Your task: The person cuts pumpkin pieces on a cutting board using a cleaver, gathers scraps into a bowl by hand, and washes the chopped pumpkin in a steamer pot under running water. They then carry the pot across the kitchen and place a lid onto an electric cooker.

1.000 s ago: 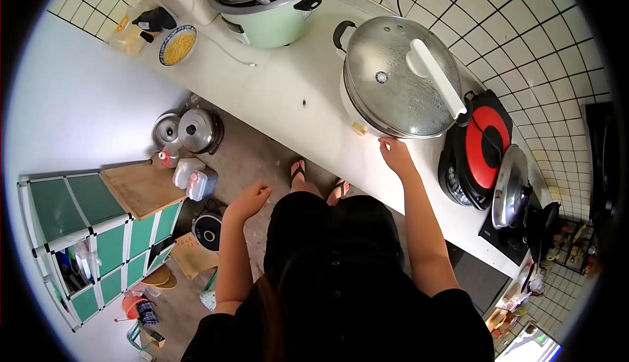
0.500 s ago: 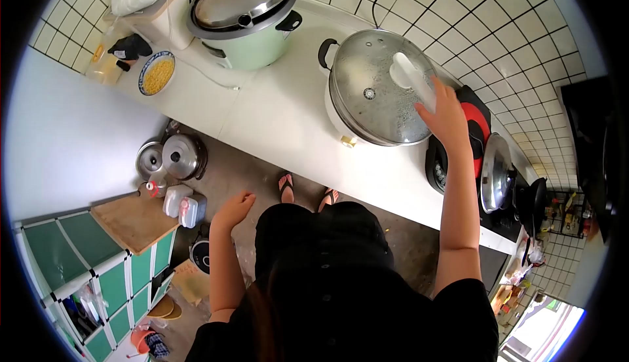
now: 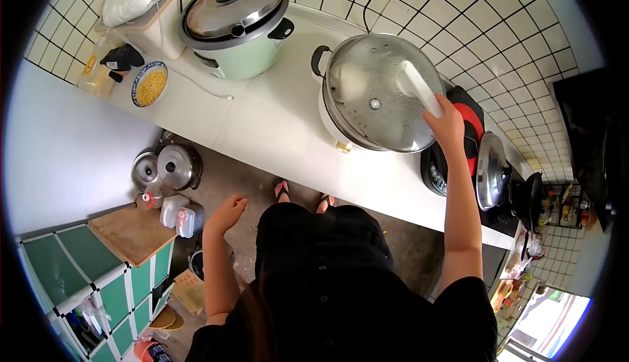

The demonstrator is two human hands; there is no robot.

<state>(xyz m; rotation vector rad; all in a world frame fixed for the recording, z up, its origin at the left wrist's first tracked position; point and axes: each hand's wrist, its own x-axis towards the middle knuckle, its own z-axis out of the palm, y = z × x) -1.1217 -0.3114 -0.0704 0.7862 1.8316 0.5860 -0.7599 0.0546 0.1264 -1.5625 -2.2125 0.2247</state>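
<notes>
My right hand (image 3: 447, 126) is closed around the end of the white handle of a glass pot lid (image 3: 367, 123). Steam and water drops cloud the glass. Beneath it stands a round electric pot (image 3: 333, 125), pale-sided with a black side handle; the lid sits askew over its rim, seemingly raised on one side. What the pot contains is hidden by the fogged glass. My left hand (image 3: 227, 214) hangs low beside my body, away from the counter, its fingers loosely curled with nothing visible in them.
A green rice cooker (image 3: 246, 54) stands left on the white counter (image 3: 262, 116), beside a bowl of yellow kernels (image 3: 151, 85). Right of the pot are a red-and-black appliance (image 3: 466, 116), another lid (image 3: 491, 171) and a black pan (image 3: 528, 198). Metal pots (image 3: 178, 165) sit below.
My right hand has closed on the handle, and the lid has shifted and turned slightly over the pot. My left hand stays low, its fingers a little more curled.
</notes>
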